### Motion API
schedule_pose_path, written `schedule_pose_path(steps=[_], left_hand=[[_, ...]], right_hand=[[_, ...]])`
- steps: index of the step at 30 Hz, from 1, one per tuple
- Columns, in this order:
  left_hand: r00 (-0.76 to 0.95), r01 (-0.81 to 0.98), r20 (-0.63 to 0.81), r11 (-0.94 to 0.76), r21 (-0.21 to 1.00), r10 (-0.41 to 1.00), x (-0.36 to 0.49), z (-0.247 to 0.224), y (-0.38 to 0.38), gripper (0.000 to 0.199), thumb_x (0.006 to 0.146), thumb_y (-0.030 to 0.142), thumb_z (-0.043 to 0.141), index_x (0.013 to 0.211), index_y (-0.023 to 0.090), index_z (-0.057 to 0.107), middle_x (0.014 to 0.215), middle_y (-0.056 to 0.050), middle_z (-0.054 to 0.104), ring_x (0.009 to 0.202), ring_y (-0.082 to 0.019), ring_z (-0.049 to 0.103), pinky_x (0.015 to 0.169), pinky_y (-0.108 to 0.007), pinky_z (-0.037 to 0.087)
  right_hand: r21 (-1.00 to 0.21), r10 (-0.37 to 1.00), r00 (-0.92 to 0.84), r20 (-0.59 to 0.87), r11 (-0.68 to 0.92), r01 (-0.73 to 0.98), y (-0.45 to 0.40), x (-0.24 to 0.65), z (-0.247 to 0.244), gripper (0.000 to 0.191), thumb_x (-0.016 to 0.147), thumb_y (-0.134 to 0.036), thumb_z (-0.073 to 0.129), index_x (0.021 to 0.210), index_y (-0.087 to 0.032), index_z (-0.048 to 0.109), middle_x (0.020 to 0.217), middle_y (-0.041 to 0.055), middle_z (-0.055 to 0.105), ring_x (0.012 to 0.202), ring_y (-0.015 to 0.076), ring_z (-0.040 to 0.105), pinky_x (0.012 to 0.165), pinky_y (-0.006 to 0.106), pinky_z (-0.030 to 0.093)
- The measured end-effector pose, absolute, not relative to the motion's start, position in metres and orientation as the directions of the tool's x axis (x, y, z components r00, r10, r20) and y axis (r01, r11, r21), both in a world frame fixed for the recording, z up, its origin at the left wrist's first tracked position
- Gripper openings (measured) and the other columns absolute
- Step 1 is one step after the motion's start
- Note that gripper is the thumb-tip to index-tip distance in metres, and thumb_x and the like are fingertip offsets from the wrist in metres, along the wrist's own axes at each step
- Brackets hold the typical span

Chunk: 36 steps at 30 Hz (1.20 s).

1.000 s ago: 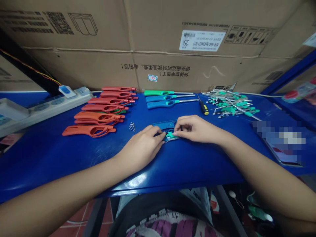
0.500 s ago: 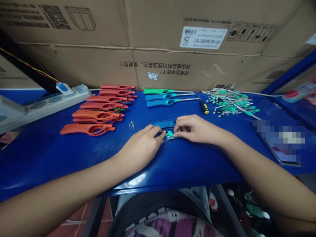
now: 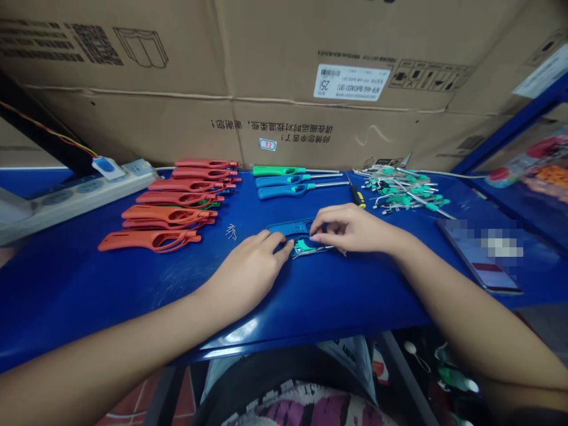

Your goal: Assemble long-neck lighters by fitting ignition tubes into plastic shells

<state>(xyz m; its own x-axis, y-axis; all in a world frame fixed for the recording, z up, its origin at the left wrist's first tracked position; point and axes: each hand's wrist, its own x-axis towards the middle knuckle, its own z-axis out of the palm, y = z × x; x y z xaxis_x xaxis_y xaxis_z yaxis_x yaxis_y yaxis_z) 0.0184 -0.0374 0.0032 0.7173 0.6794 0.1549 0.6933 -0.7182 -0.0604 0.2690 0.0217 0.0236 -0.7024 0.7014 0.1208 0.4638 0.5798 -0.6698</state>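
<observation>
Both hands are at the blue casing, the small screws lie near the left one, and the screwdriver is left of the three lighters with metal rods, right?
Not quite: the head view shows the screwdriver right of the three lighters. The left hand and right hand are at the blue casing, with the small screws near the left, as you say.

Left hand [image 3: 251,266] and right hand [image 3: 355,229] near frame center, fingers curled; forearms angling from lower corners.
</observation>
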Motion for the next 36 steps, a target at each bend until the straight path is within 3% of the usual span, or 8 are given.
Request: schedule_pose_path(steps=[2, 5, 7, 9, 14, 22, 28, 36], left_hand=[[0.716, 0.692, 0.151, -0.722, -0.024, 0.682, 0.018, 0.004, -0.036, 0.035, 0.099, 0.016, 0.049, 0.131, 0.012, 0.065, 0.115, -0.015, 0.066, 0.098, -0.029, 0.061, 0.084, -0.044, 0.056], [0.713, 0.685, 0.172, -0.728, 0.031, 0.679, 0.016, 0.006, -0.035, 0.036, 0.101, 0.018, 0.047, 0.131, 0.012, 0.065, 0.115, -0.015, 0.066, 0.100, -0.029, 0.062, 0.086, -0.045, 0.056], [0.712, 0.681, 0.186, -0.731, 0.052, 0.677, 0.016, 0.006, -0.035, 0.036, 0.102, 0.018, 0.046, 0.131, 0.012, 0.066, 0.115, -0.016, 0.067, 0.100, -0.029, 0.063, 0.086, -0.046, 0.056], [0.710, 0.681, 0.190, -0.730, 0.058, 0.678, 0.015, 0.006, -0.035, 0.035, 0.101, 0.018, 0.047, 0.129, 0.011, 0.066, 0.114, -0.016, 0.067, 0.101, -0.030, 0.063, 0.086, -0.046, 0.057], [0.701, 0.692, 0.169, -0.718, 0.072, 0.693, 0.015, 0.007, -0.035, 0.034, 0.101, 0.018, 0.049, 0.129, 0.011, 0.066, 0.115, -0.016, 0.068, 0.103, -0.031, 0.064, 0.089, -0.048, 0.057], [0.704, 0.679, 0.185, -0.726, 0.106, 0.686, 0.013, 0.004, -0.033, 0.035, 0.102, 0.019, 0.047, 0.130, 0.012, 0.067, 0.118, -0.015, 0.068, 0.106, -0.030, 0.064, 0.091, -0.049, 0.057], [0.707, 0.674, 0.193, -0.731, 0.112, 0.681, 0.014, 0.004, -0.032, 0.034, 0.100, 0.017, 0.049, 0.130, 0.012, 0.067, 0.117, -0.015, 0.067, 0.105, -0.030, 0.064, 0.091, -0.049, 0.056], [0.707, 0.672, 0.198, -0.732, 0.112, 0.679, 0.013, 0.003, -0.032, 0.034, 0.100, 0.017, 0.050, 0.130, 0.013, 0.067, 0.117, -0.015, 0.067, 0.104, -0.030, 0.063, 0.091, -0.050, 0.056]], right_hand=[[-0.635, 0.762, -0.623, 0.175, 0.571, 0.520, 0.028, 0.279, 0.027, 0.023, 0.093, -0.038, 0.062, 0.095, -0.017, 0.070, 0.088, 0.0040, 0.069, 0.058, 0.0094, 0.056, 0.058, 0.025, 0.045], [-0.437, 0.835, -0.451, 0.315, 0.550, 0.712, 0.043, 0.302, 0.030, 0.021, 0.091, -0.032, 0.059, 0.098, -0.018, 0.073, 0.071, 0.0019, 0.066, 0.057, 0.0136, 0.054, 0.059, 0.028, 0.041], [-0.315, 0.876, -0.298, 0.379, 0.425, 0.849, 0.054, 0.320, 0.031, 0.024, 0.087, -0.023, 0.056, 0.102, -0.018, 0.074, 0.061, 0.0005, 0.060, 0.054, 0.0157, 0.052, 0.059, 0.030, 0.040], [-0.324, 0.876, -0.123, 0.467, 0.299, 0.898, 0.064, 0.338, 0.031, 0.033, 0.084, -0.016, 0.051, 0.108, -0.016, 0.074, 0.060, 0.0011, 0.056, 0.054, 0.0174, 0.050, 0.059, 0.031, 0.040], [-0.312, 0.804, 0.014, 0.594, 0.214, 0.926, 0.086, 0.376, 0.030, 0.035, 0.080, -0.012, 0.045, 0.101, -0.016, 0.073, 0.099, 0.0147, 0.067, 0.083, 0.0257, 0.062, 0.079, 0.041, 0.050], [-0.139, 0.912, 0.285, 0.297, -0.254, 0.957, 0.098, 0.404, 0.012, 0.029, 0.076, -0.019, 0.058, 0.098, -0.015, 0.077, 0.107, 0.0188, 0.064, 0.108, 0.0399, 0.060, 0.094, 0.049, 0.047], [-0.170, 0.931, 0.288, 0.226, -0.253, 0.952, 0.104, 0.409, 0.008, 0.034, 0.077, -0.011, 0.053, 0.103, -0.017, 0.074, 0.113, 0.0155, 0.068, 0.106, 0.0312, 0.064, 0.094, 0.038, 0.048], [-0.253, 0.936, 0.324, 0.135, -0.284, 0.925, 0.106, 0.417, 0.004, 0.050, 0.066, -0.009, 0.059, 0.114, -0.021, 0.062, 0.110, 0.0130, 0.072, 0.100, 0.0323, 0.066, 0.086, 0.041, 0.051]])
